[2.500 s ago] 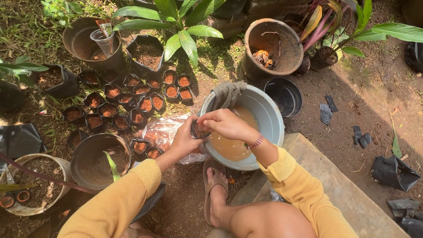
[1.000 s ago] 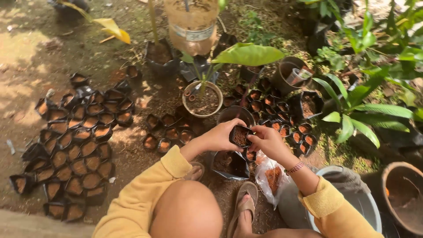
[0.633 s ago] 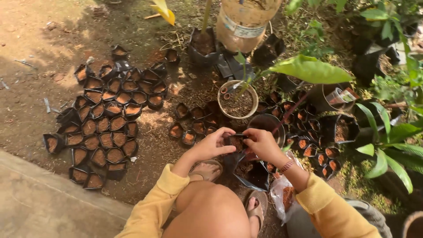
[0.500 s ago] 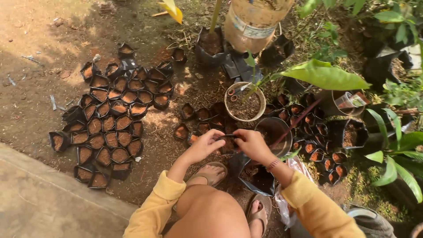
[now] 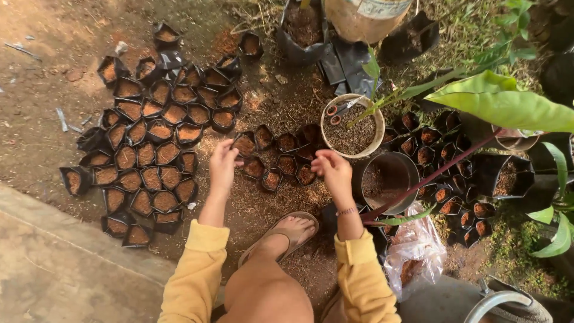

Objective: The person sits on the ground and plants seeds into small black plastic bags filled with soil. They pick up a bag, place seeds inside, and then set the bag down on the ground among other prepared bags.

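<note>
A person in yellow sleeves sits low over bare brown ground and looks down at many little black bags of soil. The left hand (image 5: 222, 166) is loosely curled, and its fingertips touch the rim of one small bag (image 5: 244, 144) at the left end of a short row of bags (image 5: 281, 157). It is hard to tell if the fingers pinch that bag or just rest on it. The right hand (image 5: 333, 170) is bent with the fingers curled down, just above the right end of the same row, near a filled bag (image 5: 305, 174). Whether it grips anything cannot be told. The row sits on the ground just beyond the person's foot in a sandal (image 5: 286, 232). To the left, well apart from the hands, a big bunch of filled bags (image 5: 152, 146) stands packed close together, side by side. Just beyond the right hand stands a round pale pot (image 5: 352, 124) full of soil, with a pair of scissors (image 5: 338, 109) lying on top. Beside it, closer to the person, is a dark bucket (image 5: 387, 177) with soil inside. More small bags (image 5: 445, 173) stand to the right under a big green leaf (image 5: 508, 106). A clear plastic bag (image 5: 414, 254) lies near the right elbow. A grey concrete slab (image 5: 57, 272) fills the lower left corner.
</note>
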